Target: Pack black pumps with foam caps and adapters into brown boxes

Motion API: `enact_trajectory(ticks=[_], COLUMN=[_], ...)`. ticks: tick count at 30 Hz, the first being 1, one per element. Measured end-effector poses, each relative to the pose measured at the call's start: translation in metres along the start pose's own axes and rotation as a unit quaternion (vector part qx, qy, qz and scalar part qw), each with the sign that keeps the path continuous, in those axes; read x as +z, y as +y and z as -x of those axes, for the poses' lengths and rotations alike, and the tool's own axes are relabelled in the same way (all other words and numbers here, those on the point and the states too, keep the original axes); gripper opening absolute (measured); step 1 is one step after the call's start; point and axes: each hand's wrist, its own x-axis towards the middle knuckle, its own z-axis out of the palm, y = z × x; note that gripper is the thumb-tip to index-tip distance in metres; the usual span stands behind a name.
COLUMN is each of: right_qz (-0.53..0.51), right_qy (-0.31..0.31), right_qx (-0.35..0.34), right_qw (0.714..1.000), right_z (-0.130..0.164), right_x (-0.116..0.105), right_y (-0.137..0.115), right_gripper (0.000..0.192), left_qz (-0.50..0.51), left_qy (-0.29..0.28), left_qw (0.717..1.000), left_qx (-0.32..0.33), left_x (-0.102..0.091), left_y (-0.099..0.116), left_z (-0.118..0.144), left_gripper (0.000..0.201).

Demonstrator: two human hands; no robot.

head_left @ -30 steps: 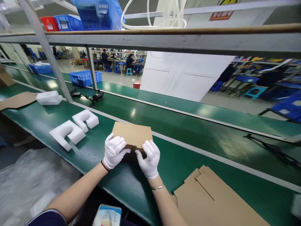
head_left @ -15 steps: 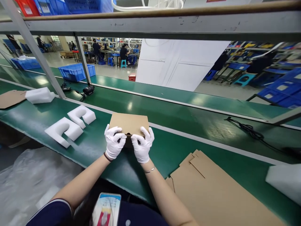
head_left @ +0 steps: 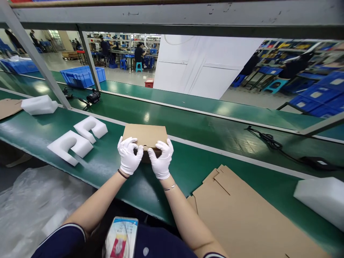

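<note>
Long green desk (head_left: 204, 172) in factory hall; left hand (head_left: 129, 156) and right hand (head_left: 161, 159), white-gloved, each grip holding small cardboard box (head_left: 145, 135). Foam blocks (head_left: 70, 144) left, flat cardboard (head_left: 242, 211) right.

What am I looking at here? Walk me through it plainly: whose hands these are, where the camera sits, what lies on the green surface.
There is no machine: a person wears a camera on the head, looking down at their own gloved hands. The left hand and right hand each have a grip on the near edge of a small cardboard box on a green bench. To the left lie two white foam pieces. To the right lies a stack of flat cardboard sheets and a white foam block. A blue crate sits further back.
</note>
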Motion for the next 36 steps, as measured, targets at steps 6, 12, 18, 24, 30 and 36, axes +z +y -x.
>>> enact_trajectory(ticks=[6,12,18,24,30,36], right_qz=[0.065,0.031,0.154,0.393,0.418,0.369], right_qy=[-0.033,-0.161,-0.344,-0.484,-0.397,-0.329], right_qx=[0.015,-0.009,0.052,0.285,0.309,0.234], right_qw=[0.997,0.986,0.925,0.728,0.756,0.837], right_z=[-0.011,-0.045,-0.057,-0.025,0.013,0.012], right_x=[0.006,0.001,-0.137,-0.262,-0.254,-0.254], right_y=[0.007,0.010,0.082,0.178,0.211,0.229], right_gripper=[0.018,0.022,0.037,0.107,0.077,0.059], left_qz=[-0.043,-0.045,-0.033,0.003,-0.070,-0.085], left_qy=[-0.025,-0.125,-0.187,-0.242,-0.299,-0.333], left_qw=[0.998,0.989,0.980,0.966,0.949,0.937], left_qx=[0.049,0.072,0.063,0.096,0.074,0.067], left_x=[0.008,0.020,0.059,0.162,0.237,0.225], left_y=[-0.014,-0.026,-0.044,-0.046,-0.045,-0.067], left_z=[-0.005,-0.005,-0.009,-0.080,-0.129,-0.155], left_gripper=[0.011,0.037,0.071,0.085,0.081,0.079])
